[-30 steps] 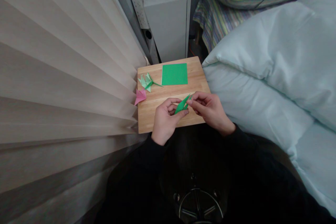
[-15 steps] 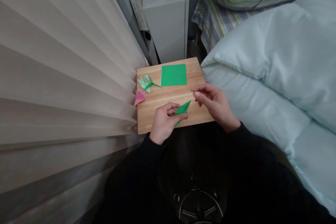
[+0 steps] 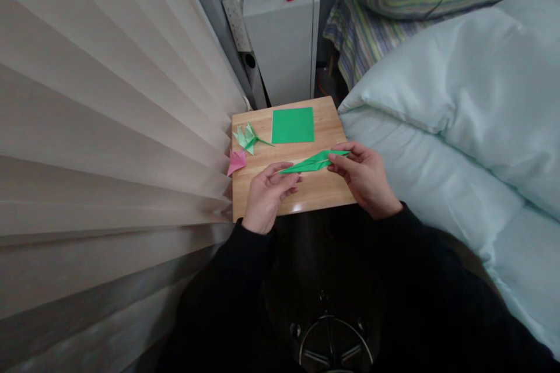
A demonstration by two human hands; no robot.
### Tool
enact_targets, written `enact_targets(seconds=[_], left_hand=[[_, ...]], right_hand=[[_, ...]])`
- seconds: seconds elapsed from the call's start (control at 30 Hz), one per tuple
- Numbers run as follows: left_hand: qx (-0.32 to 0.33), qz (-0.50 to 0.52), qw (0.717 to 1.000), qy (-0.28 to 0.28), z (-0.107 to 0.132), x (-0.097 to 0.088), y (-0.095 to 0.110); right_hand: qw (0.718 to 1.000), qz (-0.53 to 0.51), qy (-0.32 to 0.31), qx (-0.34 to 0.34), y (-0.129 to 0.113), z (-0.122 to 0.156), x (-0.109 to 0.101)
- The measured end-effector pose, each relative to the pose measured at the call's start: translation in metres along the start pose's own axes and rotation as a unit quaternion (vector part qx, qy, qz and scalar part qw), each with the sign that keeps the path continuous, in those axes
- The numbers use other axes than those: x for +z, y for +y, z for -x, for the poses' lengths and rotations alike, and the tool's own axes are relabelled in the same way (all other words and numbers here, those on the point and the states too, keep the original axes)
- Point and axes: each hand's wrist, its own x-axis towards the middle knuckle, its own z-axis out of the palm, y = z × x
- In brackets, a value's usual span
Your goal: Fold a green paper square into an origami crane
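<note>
We hold the folded green paper [image 3: 315, 162] above the counter [image 3: 254, 198], between its middle and its right edge, long and narrow, with the right end slightly farther from us. Our left hand [image 3: 268, 195] is partly curled, thumb and fingers closed at the paper's left tip. Our right hand [image 3: 364, 178] is likewise partly curled; its thumb and fingertips pinch the paper near the right end, by the counter's right edge.

On the counter, we note the following. A flat green sheet [image 3: 293, 125] lies close to the far edge. A green origami figure [image 3: 247, 137] sits near the far left corner. A pink folded piece [image 3: 237, 162] lies at the left edge, one tip projecting past it, beside the curtain [image 3: 131, 128].
</note>
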Motion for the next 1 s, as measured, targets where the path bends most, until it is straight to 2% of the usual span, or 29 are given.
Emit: enact_targets(seconds=[0.1,0.17,0.3,0.4,0.47,0.6,0.7,0.77,0.87,1.0], left_hand=[[0.013,0.022,0.999,-0.035,0.001,0.014,-0.011],[0.043,0.016,0.999,-0.028,-0.001,0.021,-0.018],[0.095,0.017,0.995,0.028,-0.009,0.022,-0.022],[0.096,-0.009,0.995,0.036,-0.014,0.014,-0.02],[0.086,-0.042,0.995,0.01,-0.015,0.01,-0.018],[0.058,-0.08,0.993,-0.062,-0.01,0.011,-0.016],[0.035,-0.053,0.995,-0.077,-0.004,0.014,-0.015],[0.023,-0.032,0.997,-0.071,-0.003,0.015,-0.015],[0.017,-0.024,0.998,-0.05,-0.003,0.012,-0.013],[0.031,-0.032,0.999,0.004,-0.005,0.007,-0.007]], right_hand=[[0.998,-0.056,0.007,0.0,0.009,0.007,0.01],[0.999,-0.044,0.001,-0.005,0.015,0.013,0.017],[0.996,0.07,-0.036,-0.039,0.019,0.02,0.023],[0.984,0.156,-0.058,-0.063,0.015,0.019,0.02],[0.982,0.17,-0.054,-0.06,0.012,0.017,0.018],[0.99,0.111,-0.077,-0.04,0.012,0.015,0.018],[0.994,0.07,-0.032,-0.071,0.015,0.016,0.021],[0.995,0.06,-0.013,-0.085,0.017,0.017,0.022],[0.993,0.063,-0.017,-0.097,0.017,0.019,0.022],[0.987,0.096,-0.069,-0.112,0.013,0.02,0.018]])
